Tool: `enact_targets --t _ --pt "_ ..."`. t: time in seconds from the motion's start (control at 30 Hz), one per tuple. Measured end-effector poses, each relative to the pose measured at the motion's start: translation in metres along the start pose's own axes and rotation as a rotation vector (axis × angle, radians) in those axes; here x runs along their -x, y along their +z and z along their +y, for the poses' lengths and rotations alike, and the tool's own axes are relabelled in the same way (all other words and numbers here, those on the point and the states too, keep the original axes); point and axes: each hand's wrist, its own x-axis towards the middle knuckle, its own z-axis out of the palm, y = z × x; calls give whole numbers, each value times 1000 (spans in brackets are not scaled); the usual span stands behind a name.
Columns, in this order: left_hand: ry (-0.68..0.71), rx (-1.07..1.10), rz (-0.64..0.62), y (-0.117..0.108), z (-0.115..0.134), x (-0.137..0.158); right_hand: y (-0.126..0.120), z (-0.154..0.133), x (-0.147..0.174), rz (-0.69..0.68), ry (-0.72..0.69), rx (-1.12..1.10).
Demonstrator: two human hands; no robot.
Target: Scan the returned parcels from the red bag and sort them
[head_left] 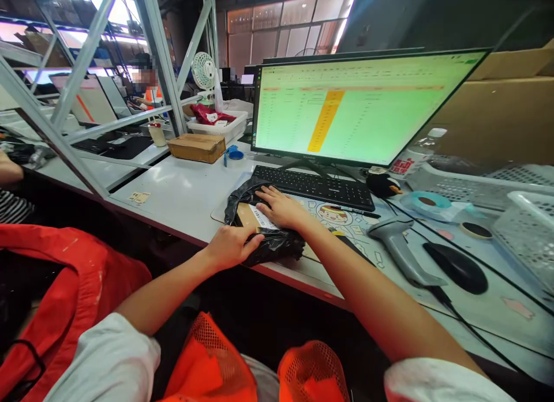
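Note:
A black plastic mailer bag lies at the near edge of the white desk, in front of the keyboard. A brown box with a barcode label shows through its open top. My left hand grips the bag's near edge. My right hand lies flat on top of the box and label, fingers spread.
A monitor shows a green spreadsheet. To the right lie a grey barcode scanner, a black mouse, tape rolls and white baskets. A cardboard box and a metal rack stand at left; another person sits behind.

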Motion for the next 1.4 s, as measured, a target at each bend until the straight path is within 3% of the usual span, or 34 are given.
enact_targets --t 0.1,0.23,0.37,0.47,0.63,0.73,0.8,0.83,0.9,0.97,1.03,1.13,1.23,1.3,1.4 --pt "-10 8 35 9 6 53 4 -2 -2 4 -62 -20" --pt "18 5 -25 61 25 109 16 -6 -4 9 -166 -50" --pt "-94 0 -159 120 27 114 20 -12 -4 33 -204 -59" --pt "-180 288 -149 130 7 104 15 -17 -1 17 -170 -61" --pt "-448 937 18 90 -16 112 11 -42 25 9 -135 -72" --pt "-612 1291 39 64 -11 126 24 -77 78 82 -153 -86" --pt "-648 1385 55 43 -5 134 35 -102 131 192 -143 -93" --pt "-663 1344 71 30 -2 138 38 -111 160 231 -161 -99" --pt "-675 1033 49 1 4 145 39 -124 212 286 -210 -142" --pt "-637 616 -93 -29 12 149 35 -130 244 535 -95 -228" --pt "-493 356 -265 -51 25 149 34 -132 252 646 13 -321" --pt "-218 334 -387 -61 46 147 56 -128 236 418 59 -559" --pt "-56 352 -485 -58 60 151 98 -116 231 233 128 -864" --pt "24 309 -594 -61 62 153 121 -107 245 199 226 -986" --pt "134 288 -652 -73 58 152 131 -97 279 317 493 -1028"
